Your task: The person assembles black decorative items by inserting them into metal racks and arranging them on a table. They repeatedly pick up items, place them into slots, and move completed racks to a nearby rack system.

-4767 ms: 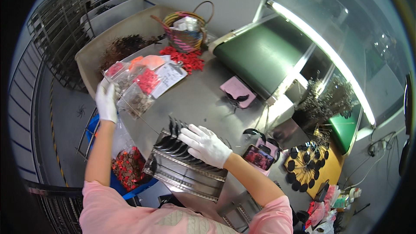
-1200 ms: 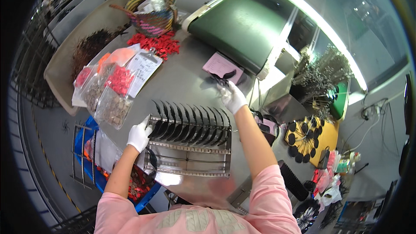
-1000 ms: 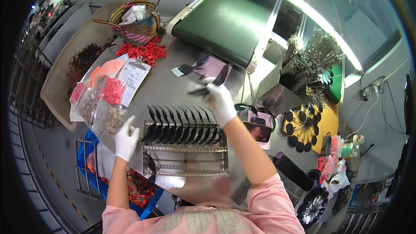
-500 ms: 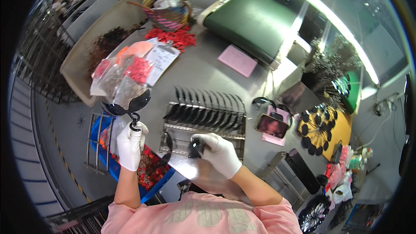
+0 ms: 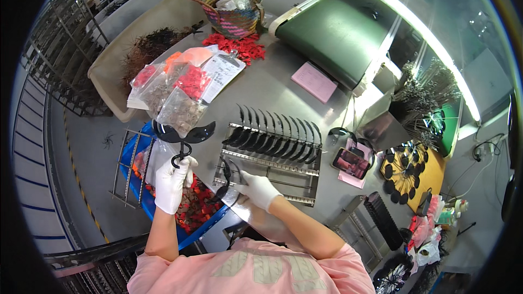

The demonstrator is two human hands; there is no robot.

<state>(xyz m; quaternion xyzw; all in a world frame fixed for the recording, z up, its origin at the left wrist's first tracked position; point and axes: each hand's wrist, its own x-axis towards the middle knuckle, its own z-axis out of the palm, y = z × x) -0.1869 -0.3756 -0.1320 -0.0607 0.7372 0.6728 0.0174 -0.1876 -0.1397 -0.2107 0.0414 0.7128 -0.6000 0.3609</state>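
My left hand (image 5: pixel 173 182), in a white glove, is shut on the hooked stem of a black moustache-shaped piece (image 5: pixel 182 132) and holds it up over the table's left edge. My right hand (image 5: pixel 256 188), also gloved, pinches a thin black curved piece (image 5: pixel 225 175) at the near left corner of a metal wire rack (image 5: pixel 283 170). Several black curved pieces (image 5: pixel 275 136) stand in a row along the rack's far side.
A blue crate (image 5: pixel 143 196) of red and dark parts sits below the left hand. Clear bags of red pieces (image 5: pixel 180 95), a woven basket (image 5: pixel 235 15), a pink pad (image 5: pixel 315 81), a green conveyor (image 5: pixel 340 32) and a phone (image 5: pixel 351 162) surround the rack.
My right hand reached to the far side by the pink pad, then came back with a black piece to the rack's near corner. My left hand picked up and raised the moustache-shaped piece.
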